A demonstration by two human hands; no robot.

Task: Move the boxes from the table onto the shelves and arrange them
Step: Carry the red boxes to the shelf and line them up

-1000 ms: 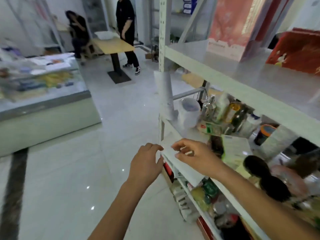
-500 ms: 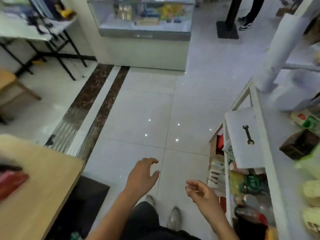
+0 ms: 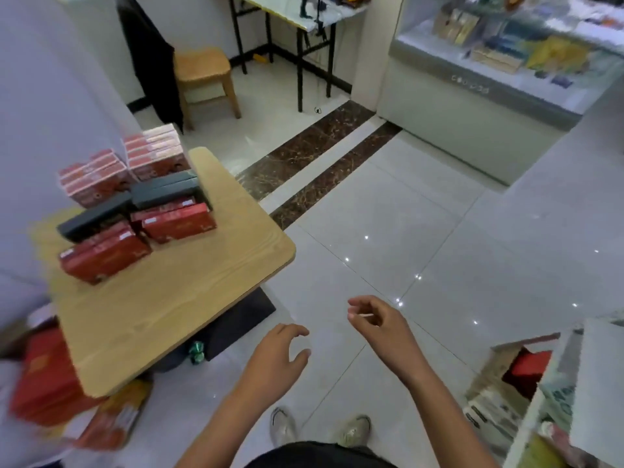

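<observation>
Red and black boxes (image 3: 169, 211) sit stacked on the counter (image 3: 175, 298), to my left. Both empty: left hand (image 3: 280, 361) and right hand (image 3: 378, 327), fingers loosely curled. I'd take the nearest red box (image 3: 104, 256) by its ends w/ both hands; view's blurry, stack prob. loose.

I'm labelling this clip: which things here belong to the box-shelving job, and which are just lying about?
Job: red boxes, dark boxes, wooden table, shelf unit, left hand, right hand.
Lying about: wooden stool, display counter, folding table, dark jacket.
</observation>
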